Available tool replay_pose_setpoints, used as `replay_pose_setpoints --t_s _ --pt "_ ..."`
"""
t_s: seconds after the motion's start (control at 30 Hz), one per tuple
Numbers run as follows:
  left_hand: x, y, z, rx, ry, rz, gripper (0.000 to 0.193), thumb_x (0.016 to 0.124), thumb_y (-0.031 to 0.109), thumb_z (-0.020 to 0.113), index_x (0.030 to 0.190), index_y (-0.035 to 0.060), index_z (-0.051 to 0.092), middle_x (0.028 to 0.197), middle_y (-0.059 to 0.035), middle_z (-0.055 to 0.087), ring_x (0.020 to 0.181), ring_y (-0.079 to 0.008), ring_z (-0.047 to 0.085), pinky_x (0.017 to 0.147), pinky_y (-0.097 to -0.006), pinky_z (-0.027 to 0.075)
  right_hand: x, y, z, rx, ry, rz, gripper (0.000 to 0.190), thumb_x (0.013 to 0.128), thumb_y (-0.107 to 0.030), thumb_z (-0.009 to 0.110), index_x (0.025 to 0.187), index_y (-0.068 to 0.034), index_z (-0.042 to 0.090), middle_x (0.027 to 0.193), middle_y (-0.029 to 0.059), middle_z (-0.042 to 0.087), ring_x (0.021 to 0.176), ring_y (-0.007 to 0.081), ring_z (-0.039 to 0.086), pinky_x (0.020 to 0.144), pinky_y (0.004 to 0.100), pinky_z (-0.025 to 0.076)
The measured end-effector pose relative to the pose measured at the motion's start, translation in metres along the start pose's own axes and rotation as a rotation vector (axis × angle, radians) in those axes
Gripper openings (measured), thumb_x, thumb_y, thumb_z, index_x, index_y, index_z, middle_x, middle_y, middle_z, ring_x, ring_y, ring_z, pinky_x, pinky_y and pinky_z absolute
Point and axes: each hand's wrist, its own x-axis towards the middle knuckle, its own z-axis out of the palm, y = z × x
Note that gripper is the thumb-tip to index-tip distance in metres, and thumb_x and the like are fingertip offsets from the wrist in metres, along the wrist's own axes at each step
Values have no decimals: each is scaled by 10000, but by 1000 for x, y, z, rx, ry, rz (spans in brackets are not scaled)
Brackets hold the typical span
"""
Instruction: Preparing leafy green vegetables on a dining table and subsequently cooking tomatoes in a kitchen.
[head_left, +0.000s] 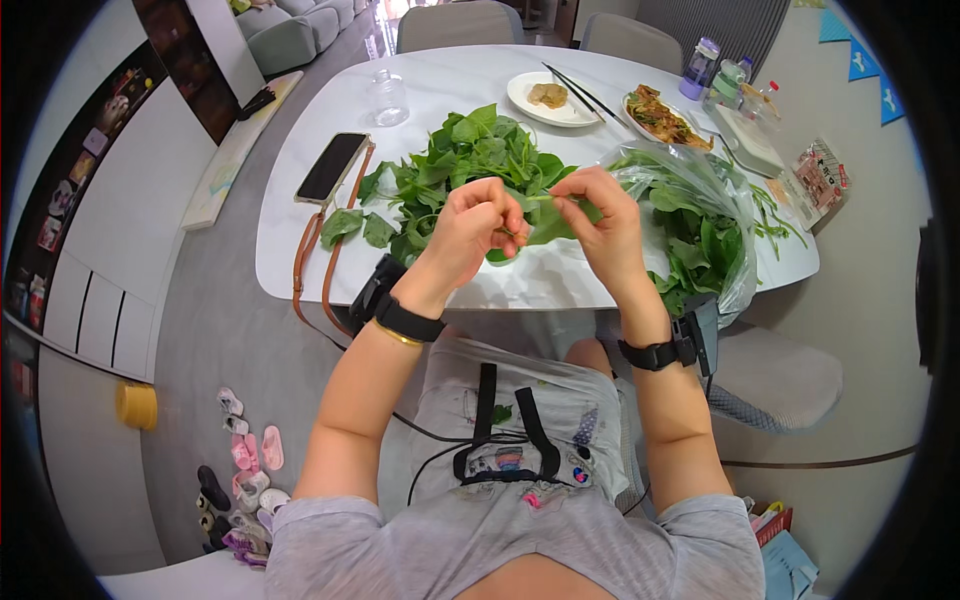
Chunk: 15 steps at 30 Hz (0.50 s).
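Observation:
Over the table's near edge, my left hand (480, 229) has its fingers curled around part of a leafy green sprig; its grip is partly hidden by the fingers. Thumb and forefinger of my right hand (604, 217) pinch the thin green stem (538, 198) of that sprig. A broad green leaf (555, 226) hangs between the two hands. Behind my left hand spreads a heap of leafy greens (480, 150) on the white table (555, 289). To the right of my right hand, a transparent plastic bag (739, 217) holds more leafy greens (694, 251). Loose stems (776, 221) lie beyond the bag.
A phone (332, 166) with a brown strap (307, 255) lies at left, near a transparent bottle (388, 99). Toward the back are a white plate (525, 105) with food, black chopsticks (577, 90), a dish of cooked food (660, 116) and several bottles (699, 67).

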Motion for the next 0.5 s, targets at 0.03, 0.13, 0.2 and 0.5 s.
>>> replay_pose_setpoints --t_s 0.03,0.13,0.2,0.5 --pt "2 1 -2 1 3 0 73 709 43 410 646 78 397 673 -46 483 616 -160 518 462 -237 398 0 -2 1 -7 -18 -21 112 701 38 620 792 -15 583 763 69 564 704 179 557 596 258 429" --pt "4 3 -4 -35 -62 -100 44 691 36 395 675 71 415 681 -52 492 594 -148 503 446 -222 383 -1 -6 3 -14 -39 -39 120 694 37 626 791 -16 579 769 75 560 708 198 555 598 270 432" --pt "2 3 -3 -99 32 -144 58 750 79 430 748 53 481 696 -57 506 534 -125 469 409 -195 340 -2 -7 3 -17 -43 -37 118 694 37 626 789 -14 577 773 73 559 708 199 556 599 273 434" --pt "4 -7 -7 7 4 -140 59 827 71 504 836 44 555 686 -6 531 450 -28 348 379 -163 239 -3 -2 2 -225 -72 -168 117 694 35 622 789 -27 594 793 75 551 709 201 552 593 274 439"
